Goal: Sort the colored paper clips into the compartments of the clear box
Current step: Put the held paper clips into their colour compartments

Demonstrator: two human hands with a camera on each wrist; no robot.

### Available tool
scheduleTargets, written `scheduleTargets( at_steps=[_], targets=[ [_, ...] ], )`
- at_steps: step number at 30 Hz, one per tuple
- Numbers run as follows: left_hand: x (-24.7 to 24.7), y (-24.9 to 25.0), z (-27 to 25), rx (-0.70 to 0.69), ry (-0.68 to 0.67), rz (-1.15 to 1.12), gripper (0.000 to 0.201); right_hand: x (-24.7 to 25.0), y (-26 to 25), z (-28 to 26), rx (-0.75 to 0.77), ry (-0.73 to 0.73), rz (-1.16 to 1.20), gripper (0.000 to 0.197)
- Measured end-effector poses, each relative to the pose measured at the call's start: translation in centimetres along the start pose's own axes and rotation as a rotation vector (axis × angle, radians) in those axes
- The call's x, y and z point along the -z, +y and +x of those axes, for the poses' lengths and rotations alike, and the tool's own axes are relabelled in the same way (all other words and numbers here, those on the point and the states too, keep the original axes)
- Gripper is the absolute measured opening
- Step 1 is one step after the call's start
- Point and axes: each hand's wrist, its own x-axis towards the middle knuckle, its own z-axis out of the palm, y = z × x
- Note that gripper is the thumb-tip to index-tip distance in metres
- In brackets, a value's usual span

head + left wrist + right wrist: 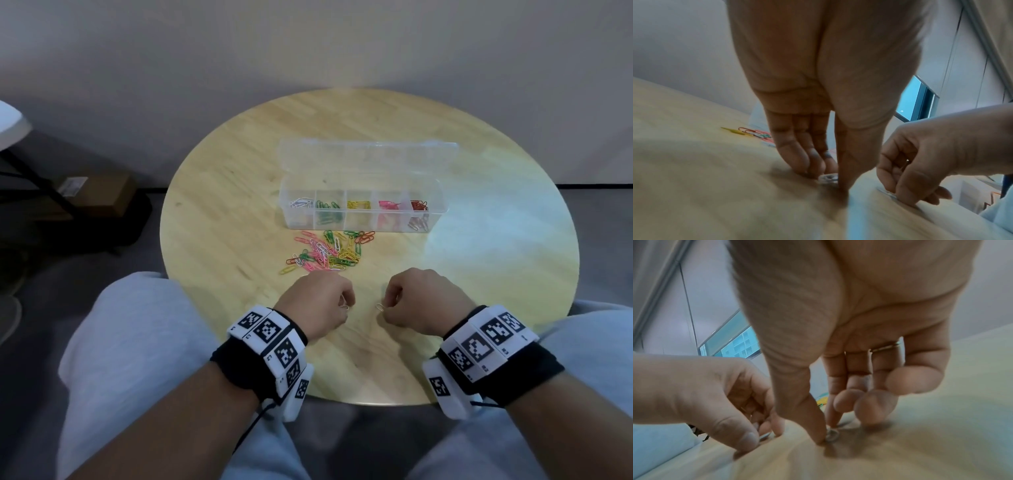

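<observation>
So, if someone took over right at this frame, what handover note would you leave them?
Left hand: fingertips down on the table, pinching a white clip.
Right hand: likewise pinching a second white clip near the table's front edge.
Clear box: open, lid back, at table centre. Compartments left to right hold white, green, yellow, pink and red clips.
Done: some of each colour sorted.
Left: the mixed pile in front of the box, plus the two white clips in hand, which probably belong in the leftmost compartment.
</observation>
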Motion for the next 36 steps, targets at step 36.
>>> scheduleTargets(
  at_steps=[36],
  targets=[
    [2.4, -3.0, 0.4, 0.350, 0.137, 0.033, 0.007, -0.4, -3.3, 2.7, 0.111, 0.002, 0.898, 0.022]
  ],
)
